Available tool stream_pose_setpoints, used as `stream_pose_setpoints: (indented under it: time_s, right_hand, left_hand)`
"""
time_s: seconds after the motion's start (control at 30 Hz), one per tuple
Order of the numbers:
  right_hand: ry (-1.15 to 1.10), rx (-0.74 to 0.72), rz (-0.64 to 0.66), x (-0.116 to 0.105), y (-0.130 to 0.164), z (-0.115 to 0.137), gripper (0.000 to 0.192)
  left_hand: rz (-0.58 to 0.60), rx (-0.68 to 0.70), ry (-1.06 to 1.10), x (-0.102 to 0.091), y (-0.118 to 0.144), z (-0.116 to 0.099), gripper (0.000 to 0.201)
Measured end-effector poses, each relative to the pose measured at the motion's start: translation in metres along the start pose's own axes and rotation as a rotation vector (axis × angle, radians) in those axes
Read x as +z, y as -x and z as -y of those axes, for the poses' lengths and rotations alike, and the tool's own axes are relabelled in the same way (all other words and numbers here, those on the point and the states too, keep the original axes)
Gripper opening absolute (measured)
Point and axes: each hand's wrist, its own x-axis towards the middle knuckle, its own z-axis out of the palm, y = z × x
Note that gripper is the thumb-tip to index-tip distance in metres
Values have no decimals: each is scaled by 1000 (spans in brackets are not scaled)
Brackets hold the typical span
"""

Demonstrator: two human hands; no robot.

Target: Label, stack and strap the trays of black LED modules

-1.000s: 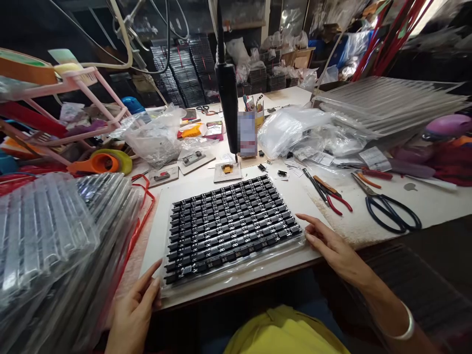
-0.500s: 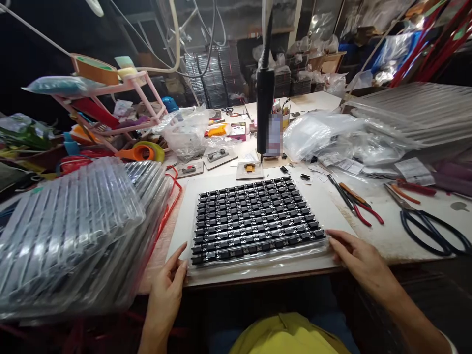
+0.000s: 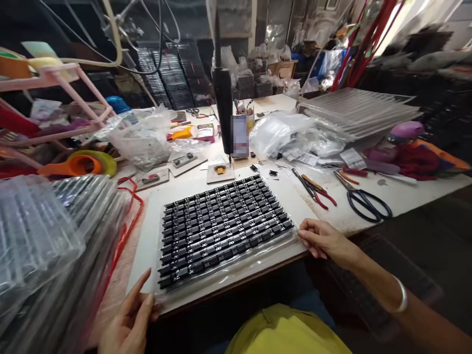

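Observation:
A clear plastic tray lies on the white board at the table's front edge, filled with rows of small black electronic parts. My right hand pinches the tray's right front corner between thumb and fingers. At the left front corner is my left hand, its index finger and thumb stretched apart; the other fingers are partly hidden, and whether they touch the tray is unclear. Behind the tray, a black hanging tool points down at a small block with a yellow piece.
Stacked clear plastic trays stand on the left, with red cord beside them. Scissors and pliers lie to the right. Clear plastic bags and more stacked trays are behind. A pink rack stands at back left.
The view has swung to the right, so everything appears further left. My right fingers have curled closer together at the tray's corner. My left hand remains by the other corner.

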Motion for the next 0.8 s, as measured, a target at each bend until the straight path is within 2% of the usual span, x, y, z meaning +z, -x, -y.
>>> stream_pose_setpoints:
  time_s: [0.1,0.23,0.33,0.5,0.67,0.8]
  right_hand:
    - [44,52,21,0,-2,3,34]
    - [237,161,6,2,-8,16,14]
    - [335,250,50,-1,-14,28,12]
    - [252,254,242,-9,-14,28,14]
    - [165,227,163,-8,-11,19,14]
    - [138,314,183,-6,-15,25,16]
  left_hand:
    - [3,-14,-41,0,2,-4,80]
    - [-28,26,-95,-1,2,-2,73]
    - [-42,49,-106,-1,-1,3,73]
    - [-20,21,-6,0,2,-2,76]
    - [-53,16,108,3,14,-22,68]
    - [-140,69,115,8,16,-21,67]
